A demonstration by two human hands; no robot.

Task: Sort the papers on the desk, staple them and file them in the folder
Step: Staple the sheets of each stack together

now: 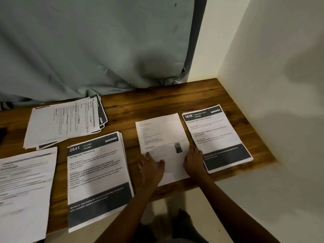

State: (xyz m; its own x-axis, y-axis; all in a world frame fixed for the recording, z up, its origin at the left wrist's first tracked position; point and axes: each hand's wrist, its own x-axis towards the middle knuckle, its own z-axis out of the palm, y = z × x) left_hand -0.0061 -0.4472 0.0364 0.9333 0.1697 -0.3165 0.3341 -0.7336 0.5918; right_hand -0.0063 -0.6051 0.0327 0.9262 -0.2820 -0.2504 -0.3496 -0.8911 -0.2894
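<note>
So the person is leaning both hands on a mostly white sheet sitting right of centre on the wooden desk. The left hand is lying on its lower left part, fingers relaxed and slightly spread, with rings showing. The right hand is pressing along the sheet's right edge, fingers straight and close together, partly overlapping the dressing-table page beside it. That one is reading "3638 DRESSING TABLE, Dressing Table Surface Cleaning". In the lower centre, the kitchen stack is showing "2641 KITCHEN, Refrigerator Restocking". A messy pile is sitting upper left by the curtain, and a blurred sheet is lying at the far left. Neither is readable.
</note>
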